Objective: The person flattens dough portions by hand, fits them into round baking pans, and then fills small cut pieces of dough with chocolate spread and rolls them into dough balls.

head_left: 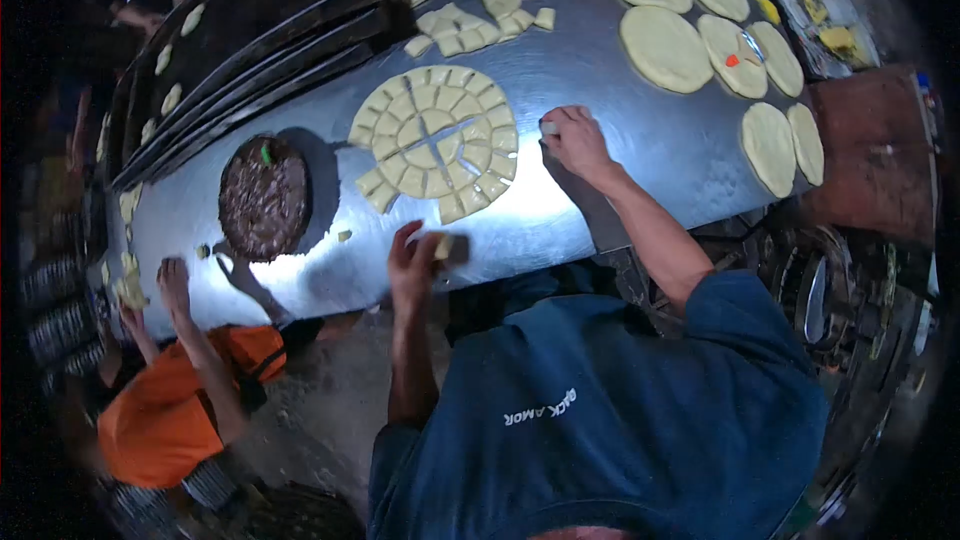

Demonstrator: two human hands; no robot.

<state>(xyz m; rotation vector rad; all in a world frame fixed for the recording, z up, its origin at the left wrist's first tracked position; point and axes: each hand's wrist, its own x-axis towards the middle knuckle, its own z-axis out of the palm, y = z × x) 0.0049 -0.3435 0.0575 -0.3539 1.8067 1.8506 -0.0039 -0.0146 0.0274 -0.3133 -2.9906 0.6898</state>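
Cut dough (395, 118): flat on the metal table (665, 165), beside the dark round mass (263, 198); right hand (580, 145): fingers together, clamped on a pale piece (549, 128); left hand (410, 262): beside a blurred block (451, 249), finger closure indeterminable.

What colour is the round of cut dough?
The dough is pale yellow, best seen in head view.

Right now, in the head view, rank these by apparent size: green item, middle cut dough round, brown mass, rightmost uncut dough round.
1. Middle cut dough round
2. Brown mass
3. Rightmost uncut dough round
4. Green item
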